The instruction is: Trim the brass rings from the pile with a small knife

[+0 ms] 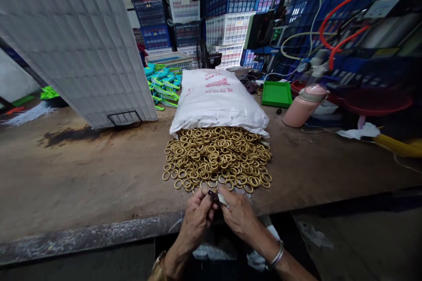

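Close together at the table's front edge, both my hands are closed in a pinch. My left hand grips a small dark brown piece, whose kind I cannot make out. Between the fingers of my right hand is a thin, flat whitish piece, touching or right beside the dark one. Just beyond my fingertips lies a heap of gold-coloured rings, several of them loose along its near side. The heap spills out from under a white sack with red print.
A tall pale padded panel leans at left on the wooden table. Blue-green plastic pieces lie behind it. At right stand a green tray, a pink bottle and a red basin. Stacked crates fill the back.
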Action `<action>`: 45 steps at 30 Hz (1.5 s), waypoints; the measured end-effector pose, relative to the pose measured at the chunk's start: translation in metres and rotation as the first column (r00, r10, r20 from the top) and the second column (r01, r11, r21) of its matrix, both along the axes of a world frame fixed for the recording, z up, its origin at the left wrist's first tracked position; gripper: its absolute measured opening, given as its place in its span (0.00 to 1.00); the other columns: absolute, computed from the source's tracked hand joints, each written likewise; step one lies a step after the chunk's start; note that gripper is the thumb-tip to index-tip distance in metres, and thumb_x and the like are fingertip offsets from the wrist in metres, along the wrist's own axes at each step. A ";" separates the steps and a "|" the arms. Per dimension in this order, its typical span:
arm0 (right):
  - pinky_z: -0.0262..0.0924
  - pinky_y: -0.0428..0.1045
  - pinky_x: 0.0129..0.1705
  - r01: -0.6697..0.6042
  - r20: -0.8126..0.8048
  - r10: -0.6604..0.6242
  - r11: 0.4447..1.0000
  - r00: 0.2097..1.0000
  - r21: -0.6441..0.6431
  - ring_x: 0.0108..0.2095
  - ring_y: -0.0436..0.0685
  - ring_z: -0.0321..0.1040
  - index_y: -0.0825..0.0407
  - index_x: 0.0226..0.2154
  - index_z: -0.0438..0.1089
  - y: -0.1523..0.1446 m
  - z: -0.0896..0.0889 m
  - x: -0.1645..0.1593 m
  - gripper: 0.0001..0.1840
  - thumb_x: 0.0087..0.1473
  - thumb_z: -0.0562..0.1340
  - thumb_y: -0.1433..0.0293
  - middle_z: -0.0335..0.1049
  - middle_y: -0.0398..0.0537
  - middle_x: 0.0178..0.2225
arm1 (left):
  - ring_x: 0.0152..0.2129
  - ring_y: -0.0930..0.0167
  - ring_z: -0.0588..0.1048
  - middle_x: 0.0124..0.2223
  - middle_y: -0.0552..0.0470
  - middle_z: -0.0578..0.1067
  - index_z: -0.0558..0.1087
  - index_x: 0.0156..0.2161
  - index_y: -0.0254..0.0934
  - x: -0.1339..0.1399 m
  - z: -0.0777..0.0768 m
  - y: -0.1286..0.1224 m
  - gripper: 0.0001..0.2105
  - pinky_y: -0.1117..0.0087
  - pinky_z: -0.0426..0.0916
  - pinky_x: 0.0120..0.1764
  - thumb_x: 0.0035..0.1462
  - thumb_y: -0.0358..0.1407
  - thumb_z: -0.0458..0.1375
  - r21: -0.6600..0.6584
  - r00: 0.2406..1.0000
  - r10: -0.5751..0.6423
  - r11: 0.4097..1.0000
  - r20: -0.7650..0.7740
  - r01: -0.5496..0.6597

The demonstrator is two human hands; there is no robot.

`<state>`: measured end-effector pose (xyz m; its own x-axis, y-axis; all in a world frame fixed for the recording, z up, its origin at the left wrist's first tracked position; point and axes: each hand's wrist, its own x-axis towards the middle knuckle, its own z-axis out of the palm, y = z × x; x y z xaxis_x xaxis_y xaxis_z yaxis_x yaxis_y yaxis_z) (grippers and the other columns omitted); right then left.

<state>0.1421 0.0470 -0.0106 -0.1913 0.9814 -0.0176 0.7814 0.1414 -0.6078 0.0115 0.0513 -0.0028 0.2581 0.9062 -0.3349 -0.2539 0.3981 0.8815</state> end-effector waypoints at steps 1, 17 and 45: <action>0.46 0.45 0.27 -0.009 0.033 0.009 1.000 0.999 -0.001 0.25 0.51 0.61 0.51 0.32 0.61 -0.001 0.001 0.000 0.13 0.43 0.49 0.79 0.67 0.44 0.25 | 0.11 0.83 0.55 0.19 0.60 0.64 0.60 0.26 0.36 0.000 -0.001 0.000 0.18 0.80 0.47 0.15 0.44 0.50 0.57 0.007 1.000 0.005 1.000 -0.012 -0.005; 0.42 0.47 0.25 0.308 0.278 -0.341 0.939 0.898 0.157 0.25 0.53 0.66 0.52 0.35 0.60 0.010 0.000 0.021 0.07 0.51 0.52 0.74 0.71 0.47 0.26 | 0.13 0.81 0.56 0.19 0.57 0.63 0.67 0.28 0.32 -0.009 0.008 -0.011 0.16 0.80 0.49 0.14 0.47 0.47 0.57 -0.112 0.977 -0.005 0.993 0.215 0.030; 0.48 0.43 0.25 0.081 -0.461 -0.126 0.990 0.879 -0.118 0.22 0.47 0.52 0.52 0.21 0.56 0.005 0.017 -0.002 0.11 0.50 0.52 0.64 0.55 0.38 0.19 | 0.09 0.82 0.50 0.13 0.64 0.56 0.61 0.24 0.36 -0.006 -0.004 0.000 0.18 0.80 0.47 0.13 0.44 0.50 0.57 -0.004 0.996 0.032 0.999 -0.078 -0.033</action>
